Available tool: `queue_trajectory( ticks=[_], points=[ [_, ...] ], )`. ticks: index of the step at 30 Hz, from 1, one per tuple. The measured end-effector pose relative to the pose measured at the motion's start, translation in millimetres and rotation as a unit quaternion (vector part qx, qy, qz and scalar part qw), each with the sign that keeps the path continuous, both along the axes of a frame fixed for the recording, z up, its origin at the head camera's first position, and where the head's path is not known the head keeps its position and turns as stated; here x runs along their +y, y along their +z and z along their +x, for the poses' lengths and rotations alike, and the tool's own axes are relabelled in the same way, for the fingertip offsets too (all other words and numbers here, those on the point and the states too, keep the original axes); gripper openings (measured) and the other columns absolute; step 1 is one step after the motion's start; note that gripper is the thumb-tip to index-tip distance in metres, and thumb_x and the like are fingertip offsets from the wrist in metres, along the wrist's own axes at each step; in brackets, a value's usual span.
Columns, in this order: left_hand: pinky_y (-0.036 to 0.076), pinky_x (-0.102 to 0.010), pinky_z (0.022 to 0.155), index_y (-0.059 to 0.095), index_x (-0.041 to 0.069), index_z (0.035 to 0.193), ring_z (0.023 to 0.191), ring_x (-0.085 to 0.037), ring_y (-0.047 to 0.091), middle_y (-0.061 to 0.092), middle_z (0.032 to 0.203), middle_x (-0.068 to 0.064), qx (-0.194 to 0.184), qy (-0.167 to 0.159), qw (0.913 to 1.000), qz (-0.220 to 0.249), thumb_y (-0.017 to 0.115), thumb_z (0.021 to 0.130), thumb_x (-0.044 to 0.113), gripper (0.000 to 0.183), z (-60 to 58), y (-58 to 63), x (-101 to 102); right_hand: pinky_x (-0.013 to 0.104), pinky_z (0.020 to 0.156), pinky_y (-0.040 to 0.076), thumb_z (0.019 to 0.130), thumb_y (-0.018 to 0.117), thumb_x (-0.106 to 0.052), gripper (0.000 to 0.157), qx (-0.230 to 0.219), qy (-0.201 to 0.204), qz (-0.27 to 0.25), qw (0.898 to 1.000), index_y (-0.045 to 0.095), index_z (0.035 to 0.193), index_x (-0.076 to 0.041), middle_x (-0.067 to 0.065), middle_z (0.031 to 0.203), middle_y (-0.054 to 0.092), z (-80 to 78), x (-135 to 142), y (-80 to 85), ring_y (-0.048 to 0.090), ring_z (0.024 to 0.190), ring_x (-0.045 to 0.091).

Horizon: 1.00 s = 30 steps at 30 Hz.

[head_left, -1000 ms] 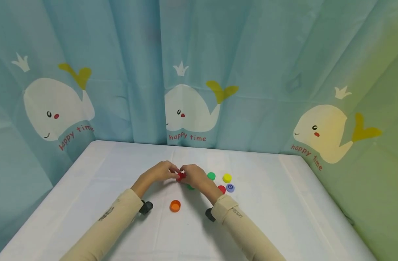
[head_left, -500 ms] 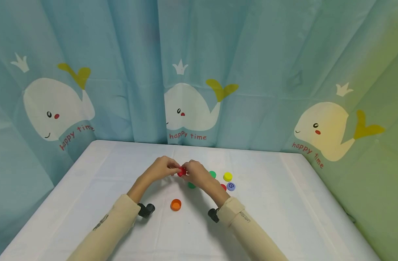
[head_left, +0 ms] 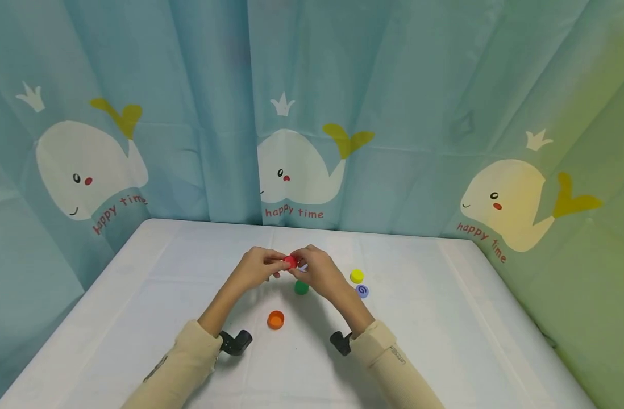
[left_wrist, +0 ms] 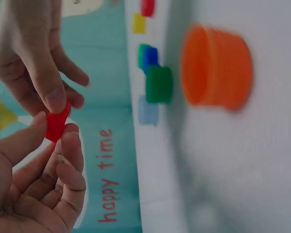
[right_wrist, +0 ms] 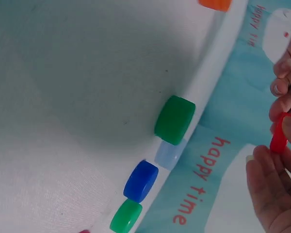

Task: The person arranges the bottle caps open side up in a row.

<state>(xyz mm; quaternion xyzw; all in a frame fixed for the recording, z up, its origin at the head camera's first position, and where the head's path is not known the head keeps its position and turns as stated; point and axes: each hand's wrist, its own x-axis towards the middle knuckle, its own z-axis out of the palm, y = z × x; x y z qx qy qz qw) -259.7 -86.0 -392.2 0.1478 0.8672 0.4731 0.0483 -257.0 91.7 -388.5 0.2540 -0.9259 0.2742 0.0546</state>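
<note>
A small red bottle cap (head_left: 290, 262) is held up over the table between both hands, its round face turned toward the head camera. My left hand (head_left: 256, 266) pinches it between thumb and fingers from the left, as the left wrist view shows. From the other side, my right hand (head_left: 319, 272) grips its edge with the fingertips. Below the hands a green bottle cap (head_left: 302, 287) lies on the table. Nearer to me sits an orange bottle cap (head_left: 275, 320), hollow side up. A light blue cap (left_wrist: 148, 109) lies behind the green one.
The white table (head_left: 199, 250) ends at a blue curtain (head_left: 404, 85) with printed whales. Right of my right forearm lie a yellow cap (head_left: 357, 276) and a purple-blue cap (head_left: 362, 291). Another green cap (right_wrist: 126, 216) shows in the right wrist view, and a second red cap (left_wrist: 147, 7) in the left.
Both hands have lifted the red bottle cap slightly up and to the right, turning its round face into view. My right hand and forearm now cover the second red and green caps in the head view.
</note>
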Motion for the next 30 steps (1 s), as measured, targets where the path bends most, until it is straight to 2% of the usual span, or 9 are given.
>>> queue_trajectory(
  ticks=[6, 12, 20, 30],
  points=[
    [0.052, -0.031, 0.063, 0.063, -0.002, 0.113, 0.076, -0.031, 0.065, 0.069, 0.088, -0.015, -0.018, 0.015, 0.9982, 0.055, 0.068, 0.088, 0.017, 0.032, 8.9, 0.4, 5.6, 0.027, 0.076, 0.052, 0.082, 0.074, -0.011, 0.032, -0.008, 0.006, -0.067, 0.998, 0.064, 0.112, -0.002, 0.005, 0.097, 0.059, 7.3, 7.0, -0.1, 0.06, 0.084, 0.016],
    [0.053, -0.029, 0.067, 0.062, -0.001, 0.114, 0.079, -0.03, 0.066, 0.069, 0.09, -0.014, -0.029, 0.016, 0.9963, 0.079, 0.068, 0.087, 0.016, 0.032, 16.8, -1.6, 6.9, 0.021, 0.075, 0.051, 0.081, 0.074, -0.01, 0.034, -0.019, -0.011, -0.121, 0.992, 0.065, 0.113, -0.002, 0.005, 0.096, 0.058, 16.9, 8.6, -4.2, 0.063, 0.083, 0.014],
    [0.053, -0.029, 0.067, 0.061, 0.0, 0.114, 0.08, -0.032, 0.065, 0.069, 0.091, -0.014, -0.025, 0.007, 0.9945, 0.102, 0.069, 0.087, 0.016, 0.032, 24.7, -0.4, 6.8, 0.021, 0.074, 0.051, 0.083, 0.072, -0.009, 0.033, -0.015, -0.001, -0.144, 0.989, 0.066, 0.116, -0.002, 0.005, 0.097, 0.059, 26.4, 15.4, -3.1, 0.063, 0.083, 0.015],
    [0.053, -0.03, 0.069, 0.059, 0.002, 0.113, 0.081, -0.032, 0.064, 0.069, 0.091, -0.013, -0.01, -0.022, 0.9935, 0.111, 0.067, 0.088, 0.014, 0.029, 26.3, 0.0, 8.1, 0.023, 0.075, 0.052, 0.086, 0.07, -0.012, 0.03, -0.018, 0.006, -0.154, 0.988, 0.066, 0.115, -0.004, 0.003, 0.096, 0.062, 26.4, 23.4, -1.7, 0.063, 0.084, 0.015]
  ],
)
